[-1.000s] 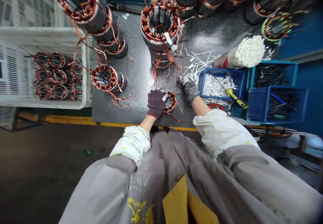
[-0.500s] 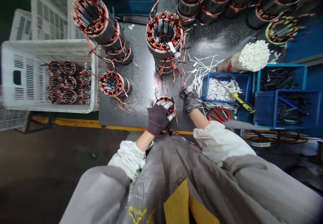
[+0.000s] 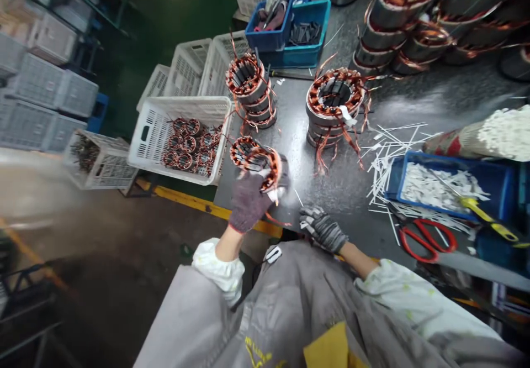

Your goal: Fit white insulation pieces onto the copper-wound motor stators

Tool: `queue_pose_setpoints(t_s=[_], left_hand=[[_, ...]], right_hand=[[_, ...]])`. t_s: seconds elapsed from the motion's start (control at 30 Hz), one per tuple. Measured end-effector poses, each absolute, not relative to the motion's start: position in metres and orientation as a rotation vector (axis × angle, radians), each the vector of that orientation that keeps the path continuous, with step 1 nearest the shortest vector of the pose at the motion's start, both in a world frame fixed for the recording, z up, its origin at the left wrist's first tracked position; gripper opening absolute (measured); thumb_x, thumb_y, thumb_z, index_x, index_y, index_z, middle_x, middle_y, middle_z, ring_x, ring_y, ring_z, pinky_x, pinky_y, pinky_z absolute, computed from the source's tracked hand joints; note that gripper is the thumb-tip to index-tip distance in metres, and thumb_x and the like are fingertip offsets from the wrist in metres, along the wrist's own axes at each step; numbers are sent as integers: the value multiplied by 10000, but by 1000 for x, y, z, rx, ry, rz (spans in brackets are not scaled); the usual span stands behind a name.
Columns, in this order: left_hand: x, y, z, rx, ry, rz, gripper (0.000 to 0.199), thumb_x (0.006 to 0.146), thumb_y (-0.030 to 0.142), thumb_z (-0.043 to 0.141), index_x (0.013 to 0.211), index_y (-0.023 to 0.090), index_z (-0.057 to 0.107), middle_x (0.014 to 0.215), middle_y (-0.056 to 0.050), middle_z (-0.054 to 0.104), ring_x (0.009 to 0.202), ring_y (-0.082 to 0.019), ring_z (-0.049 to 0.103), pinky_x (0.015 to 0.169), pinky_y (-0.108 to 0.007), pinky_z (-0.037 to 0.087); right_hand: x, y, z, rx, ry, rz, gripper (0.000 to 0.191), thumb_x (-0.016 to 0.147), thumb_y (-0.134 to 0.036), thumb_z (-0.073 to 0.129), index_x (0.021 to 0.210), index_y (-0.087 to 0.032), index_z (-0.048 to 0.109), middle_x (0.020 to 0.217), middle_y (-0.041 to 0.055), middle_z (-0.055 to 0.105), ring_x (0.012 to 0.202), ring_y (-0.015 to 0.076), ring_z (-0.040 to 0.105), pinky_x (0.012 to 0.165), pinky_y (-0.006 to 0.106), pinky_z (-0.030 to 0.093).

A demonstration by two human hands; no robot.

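My left hand (image 3: 249, 199), in a purple glove, grips a copper-wound stator (image 3: 273, 169) tilted at the table's left front. Beside it, partly hidden behind it, stands another wound stator (image 3: 242, 151). My right hand (image 3: 323, 227), in a grey striped glove, is at the table's front edge with its fingers apart and nothing seen in them. Behind, a stack of wound stators (image 3: 250, 89) stands at the left, and a wider stack (image 3: 336, 100) with loose copper leads stands in the middle.
A white crate (image 3: 138, 158) of small stators is at the left. On the right are white strips in a blue tray (image 3: 393, 183), red-handled scissors (image 3: 428, 240), a yellow screwdriver (image 3: 484, 213) and a bundle of white sticks (image 3: 507, 130). More stators (image 3: 389, 14) crowd the back right.
The view has swung left. My left hand has carried the stator from the front middle to the left, beside the standing one. My right hand has come back to the front edge, its fingers spread.
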State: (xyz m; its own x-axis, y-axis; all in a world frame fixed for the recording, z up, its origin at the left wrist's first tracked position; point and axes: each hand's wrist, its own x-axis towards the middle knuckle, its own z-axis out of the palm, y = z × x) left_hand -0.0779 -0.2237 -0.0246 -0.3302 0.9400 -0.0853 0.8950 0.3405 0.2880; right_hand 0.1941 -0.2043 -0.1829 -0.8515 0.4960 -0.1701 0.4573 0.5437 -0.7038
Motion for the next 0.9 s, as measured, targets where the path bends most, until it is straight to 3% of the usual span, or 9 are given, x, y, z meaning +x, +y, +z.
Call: queue_pose_setpoints(t_s=[0.13,0.27,0.43,0.6,0.73,0.9], left_hand=[[-131,-203,-25,1622,2526,-61,530,910,533,650,1346,234,621,1294,-131,701,1270,-343,582,1057,-482,451],[-152,-181,-46,1585,2442,-353,570,909,513,647,1373,188,576,1326,-183,662,1283,-378,544,1000,-490,437],[-147,-152,-60,1559,2500,-351,499,908,465,648,1310,175,595,1236,-204,678,1211,-386,578,923,-498,464],[-149,-102,-63,1545,2556,-283,482,904,472,644,1293,193,592,1217,-201,689,1202,-394,590,885,-496,475],[-166,-76,-65,1569,2557,-256,506,884,467,667,1301,191,586,1234,-205,689,1211,-399,599,913,-512,475],[-183,-61,-41,1682,2497,-210,514,872,430,701,1287,140,612,1222,-231,708,1187,-428,626,952,-590,481]], right_hand=[[192,-169,-203,-1315,-2477,1004,345,962,-341,434,935,-259,769,1344,111,692,1169,324,642,1084,538,495],[202,-125,-210,-1637,-2196,773,396,949,-359,424,1065,-168,750,1330,193,669,1213,353,619,1093,552,486],[190,-131,-205,-1549,-2287,765,361,955,-358,426,1047,-250,758,1289,156,704,1235,367,619,1144,595,428],[162,-146,-207,-1087,-2532,1150,347,936,-342,453,1054,-266,771,1333,125,707,1244,344,629,1164,585,418],[173,-109,-208,-1523,-2076,1170,265,846,-358,556,972,-250,763,1223,136,747,1188,350,646,1154,587,417],[192,-36,-201,-1837,-1608,970,449,907,-468,440,1069,-157,721,1209,206,715,1205,374,621,1127,618,412]])
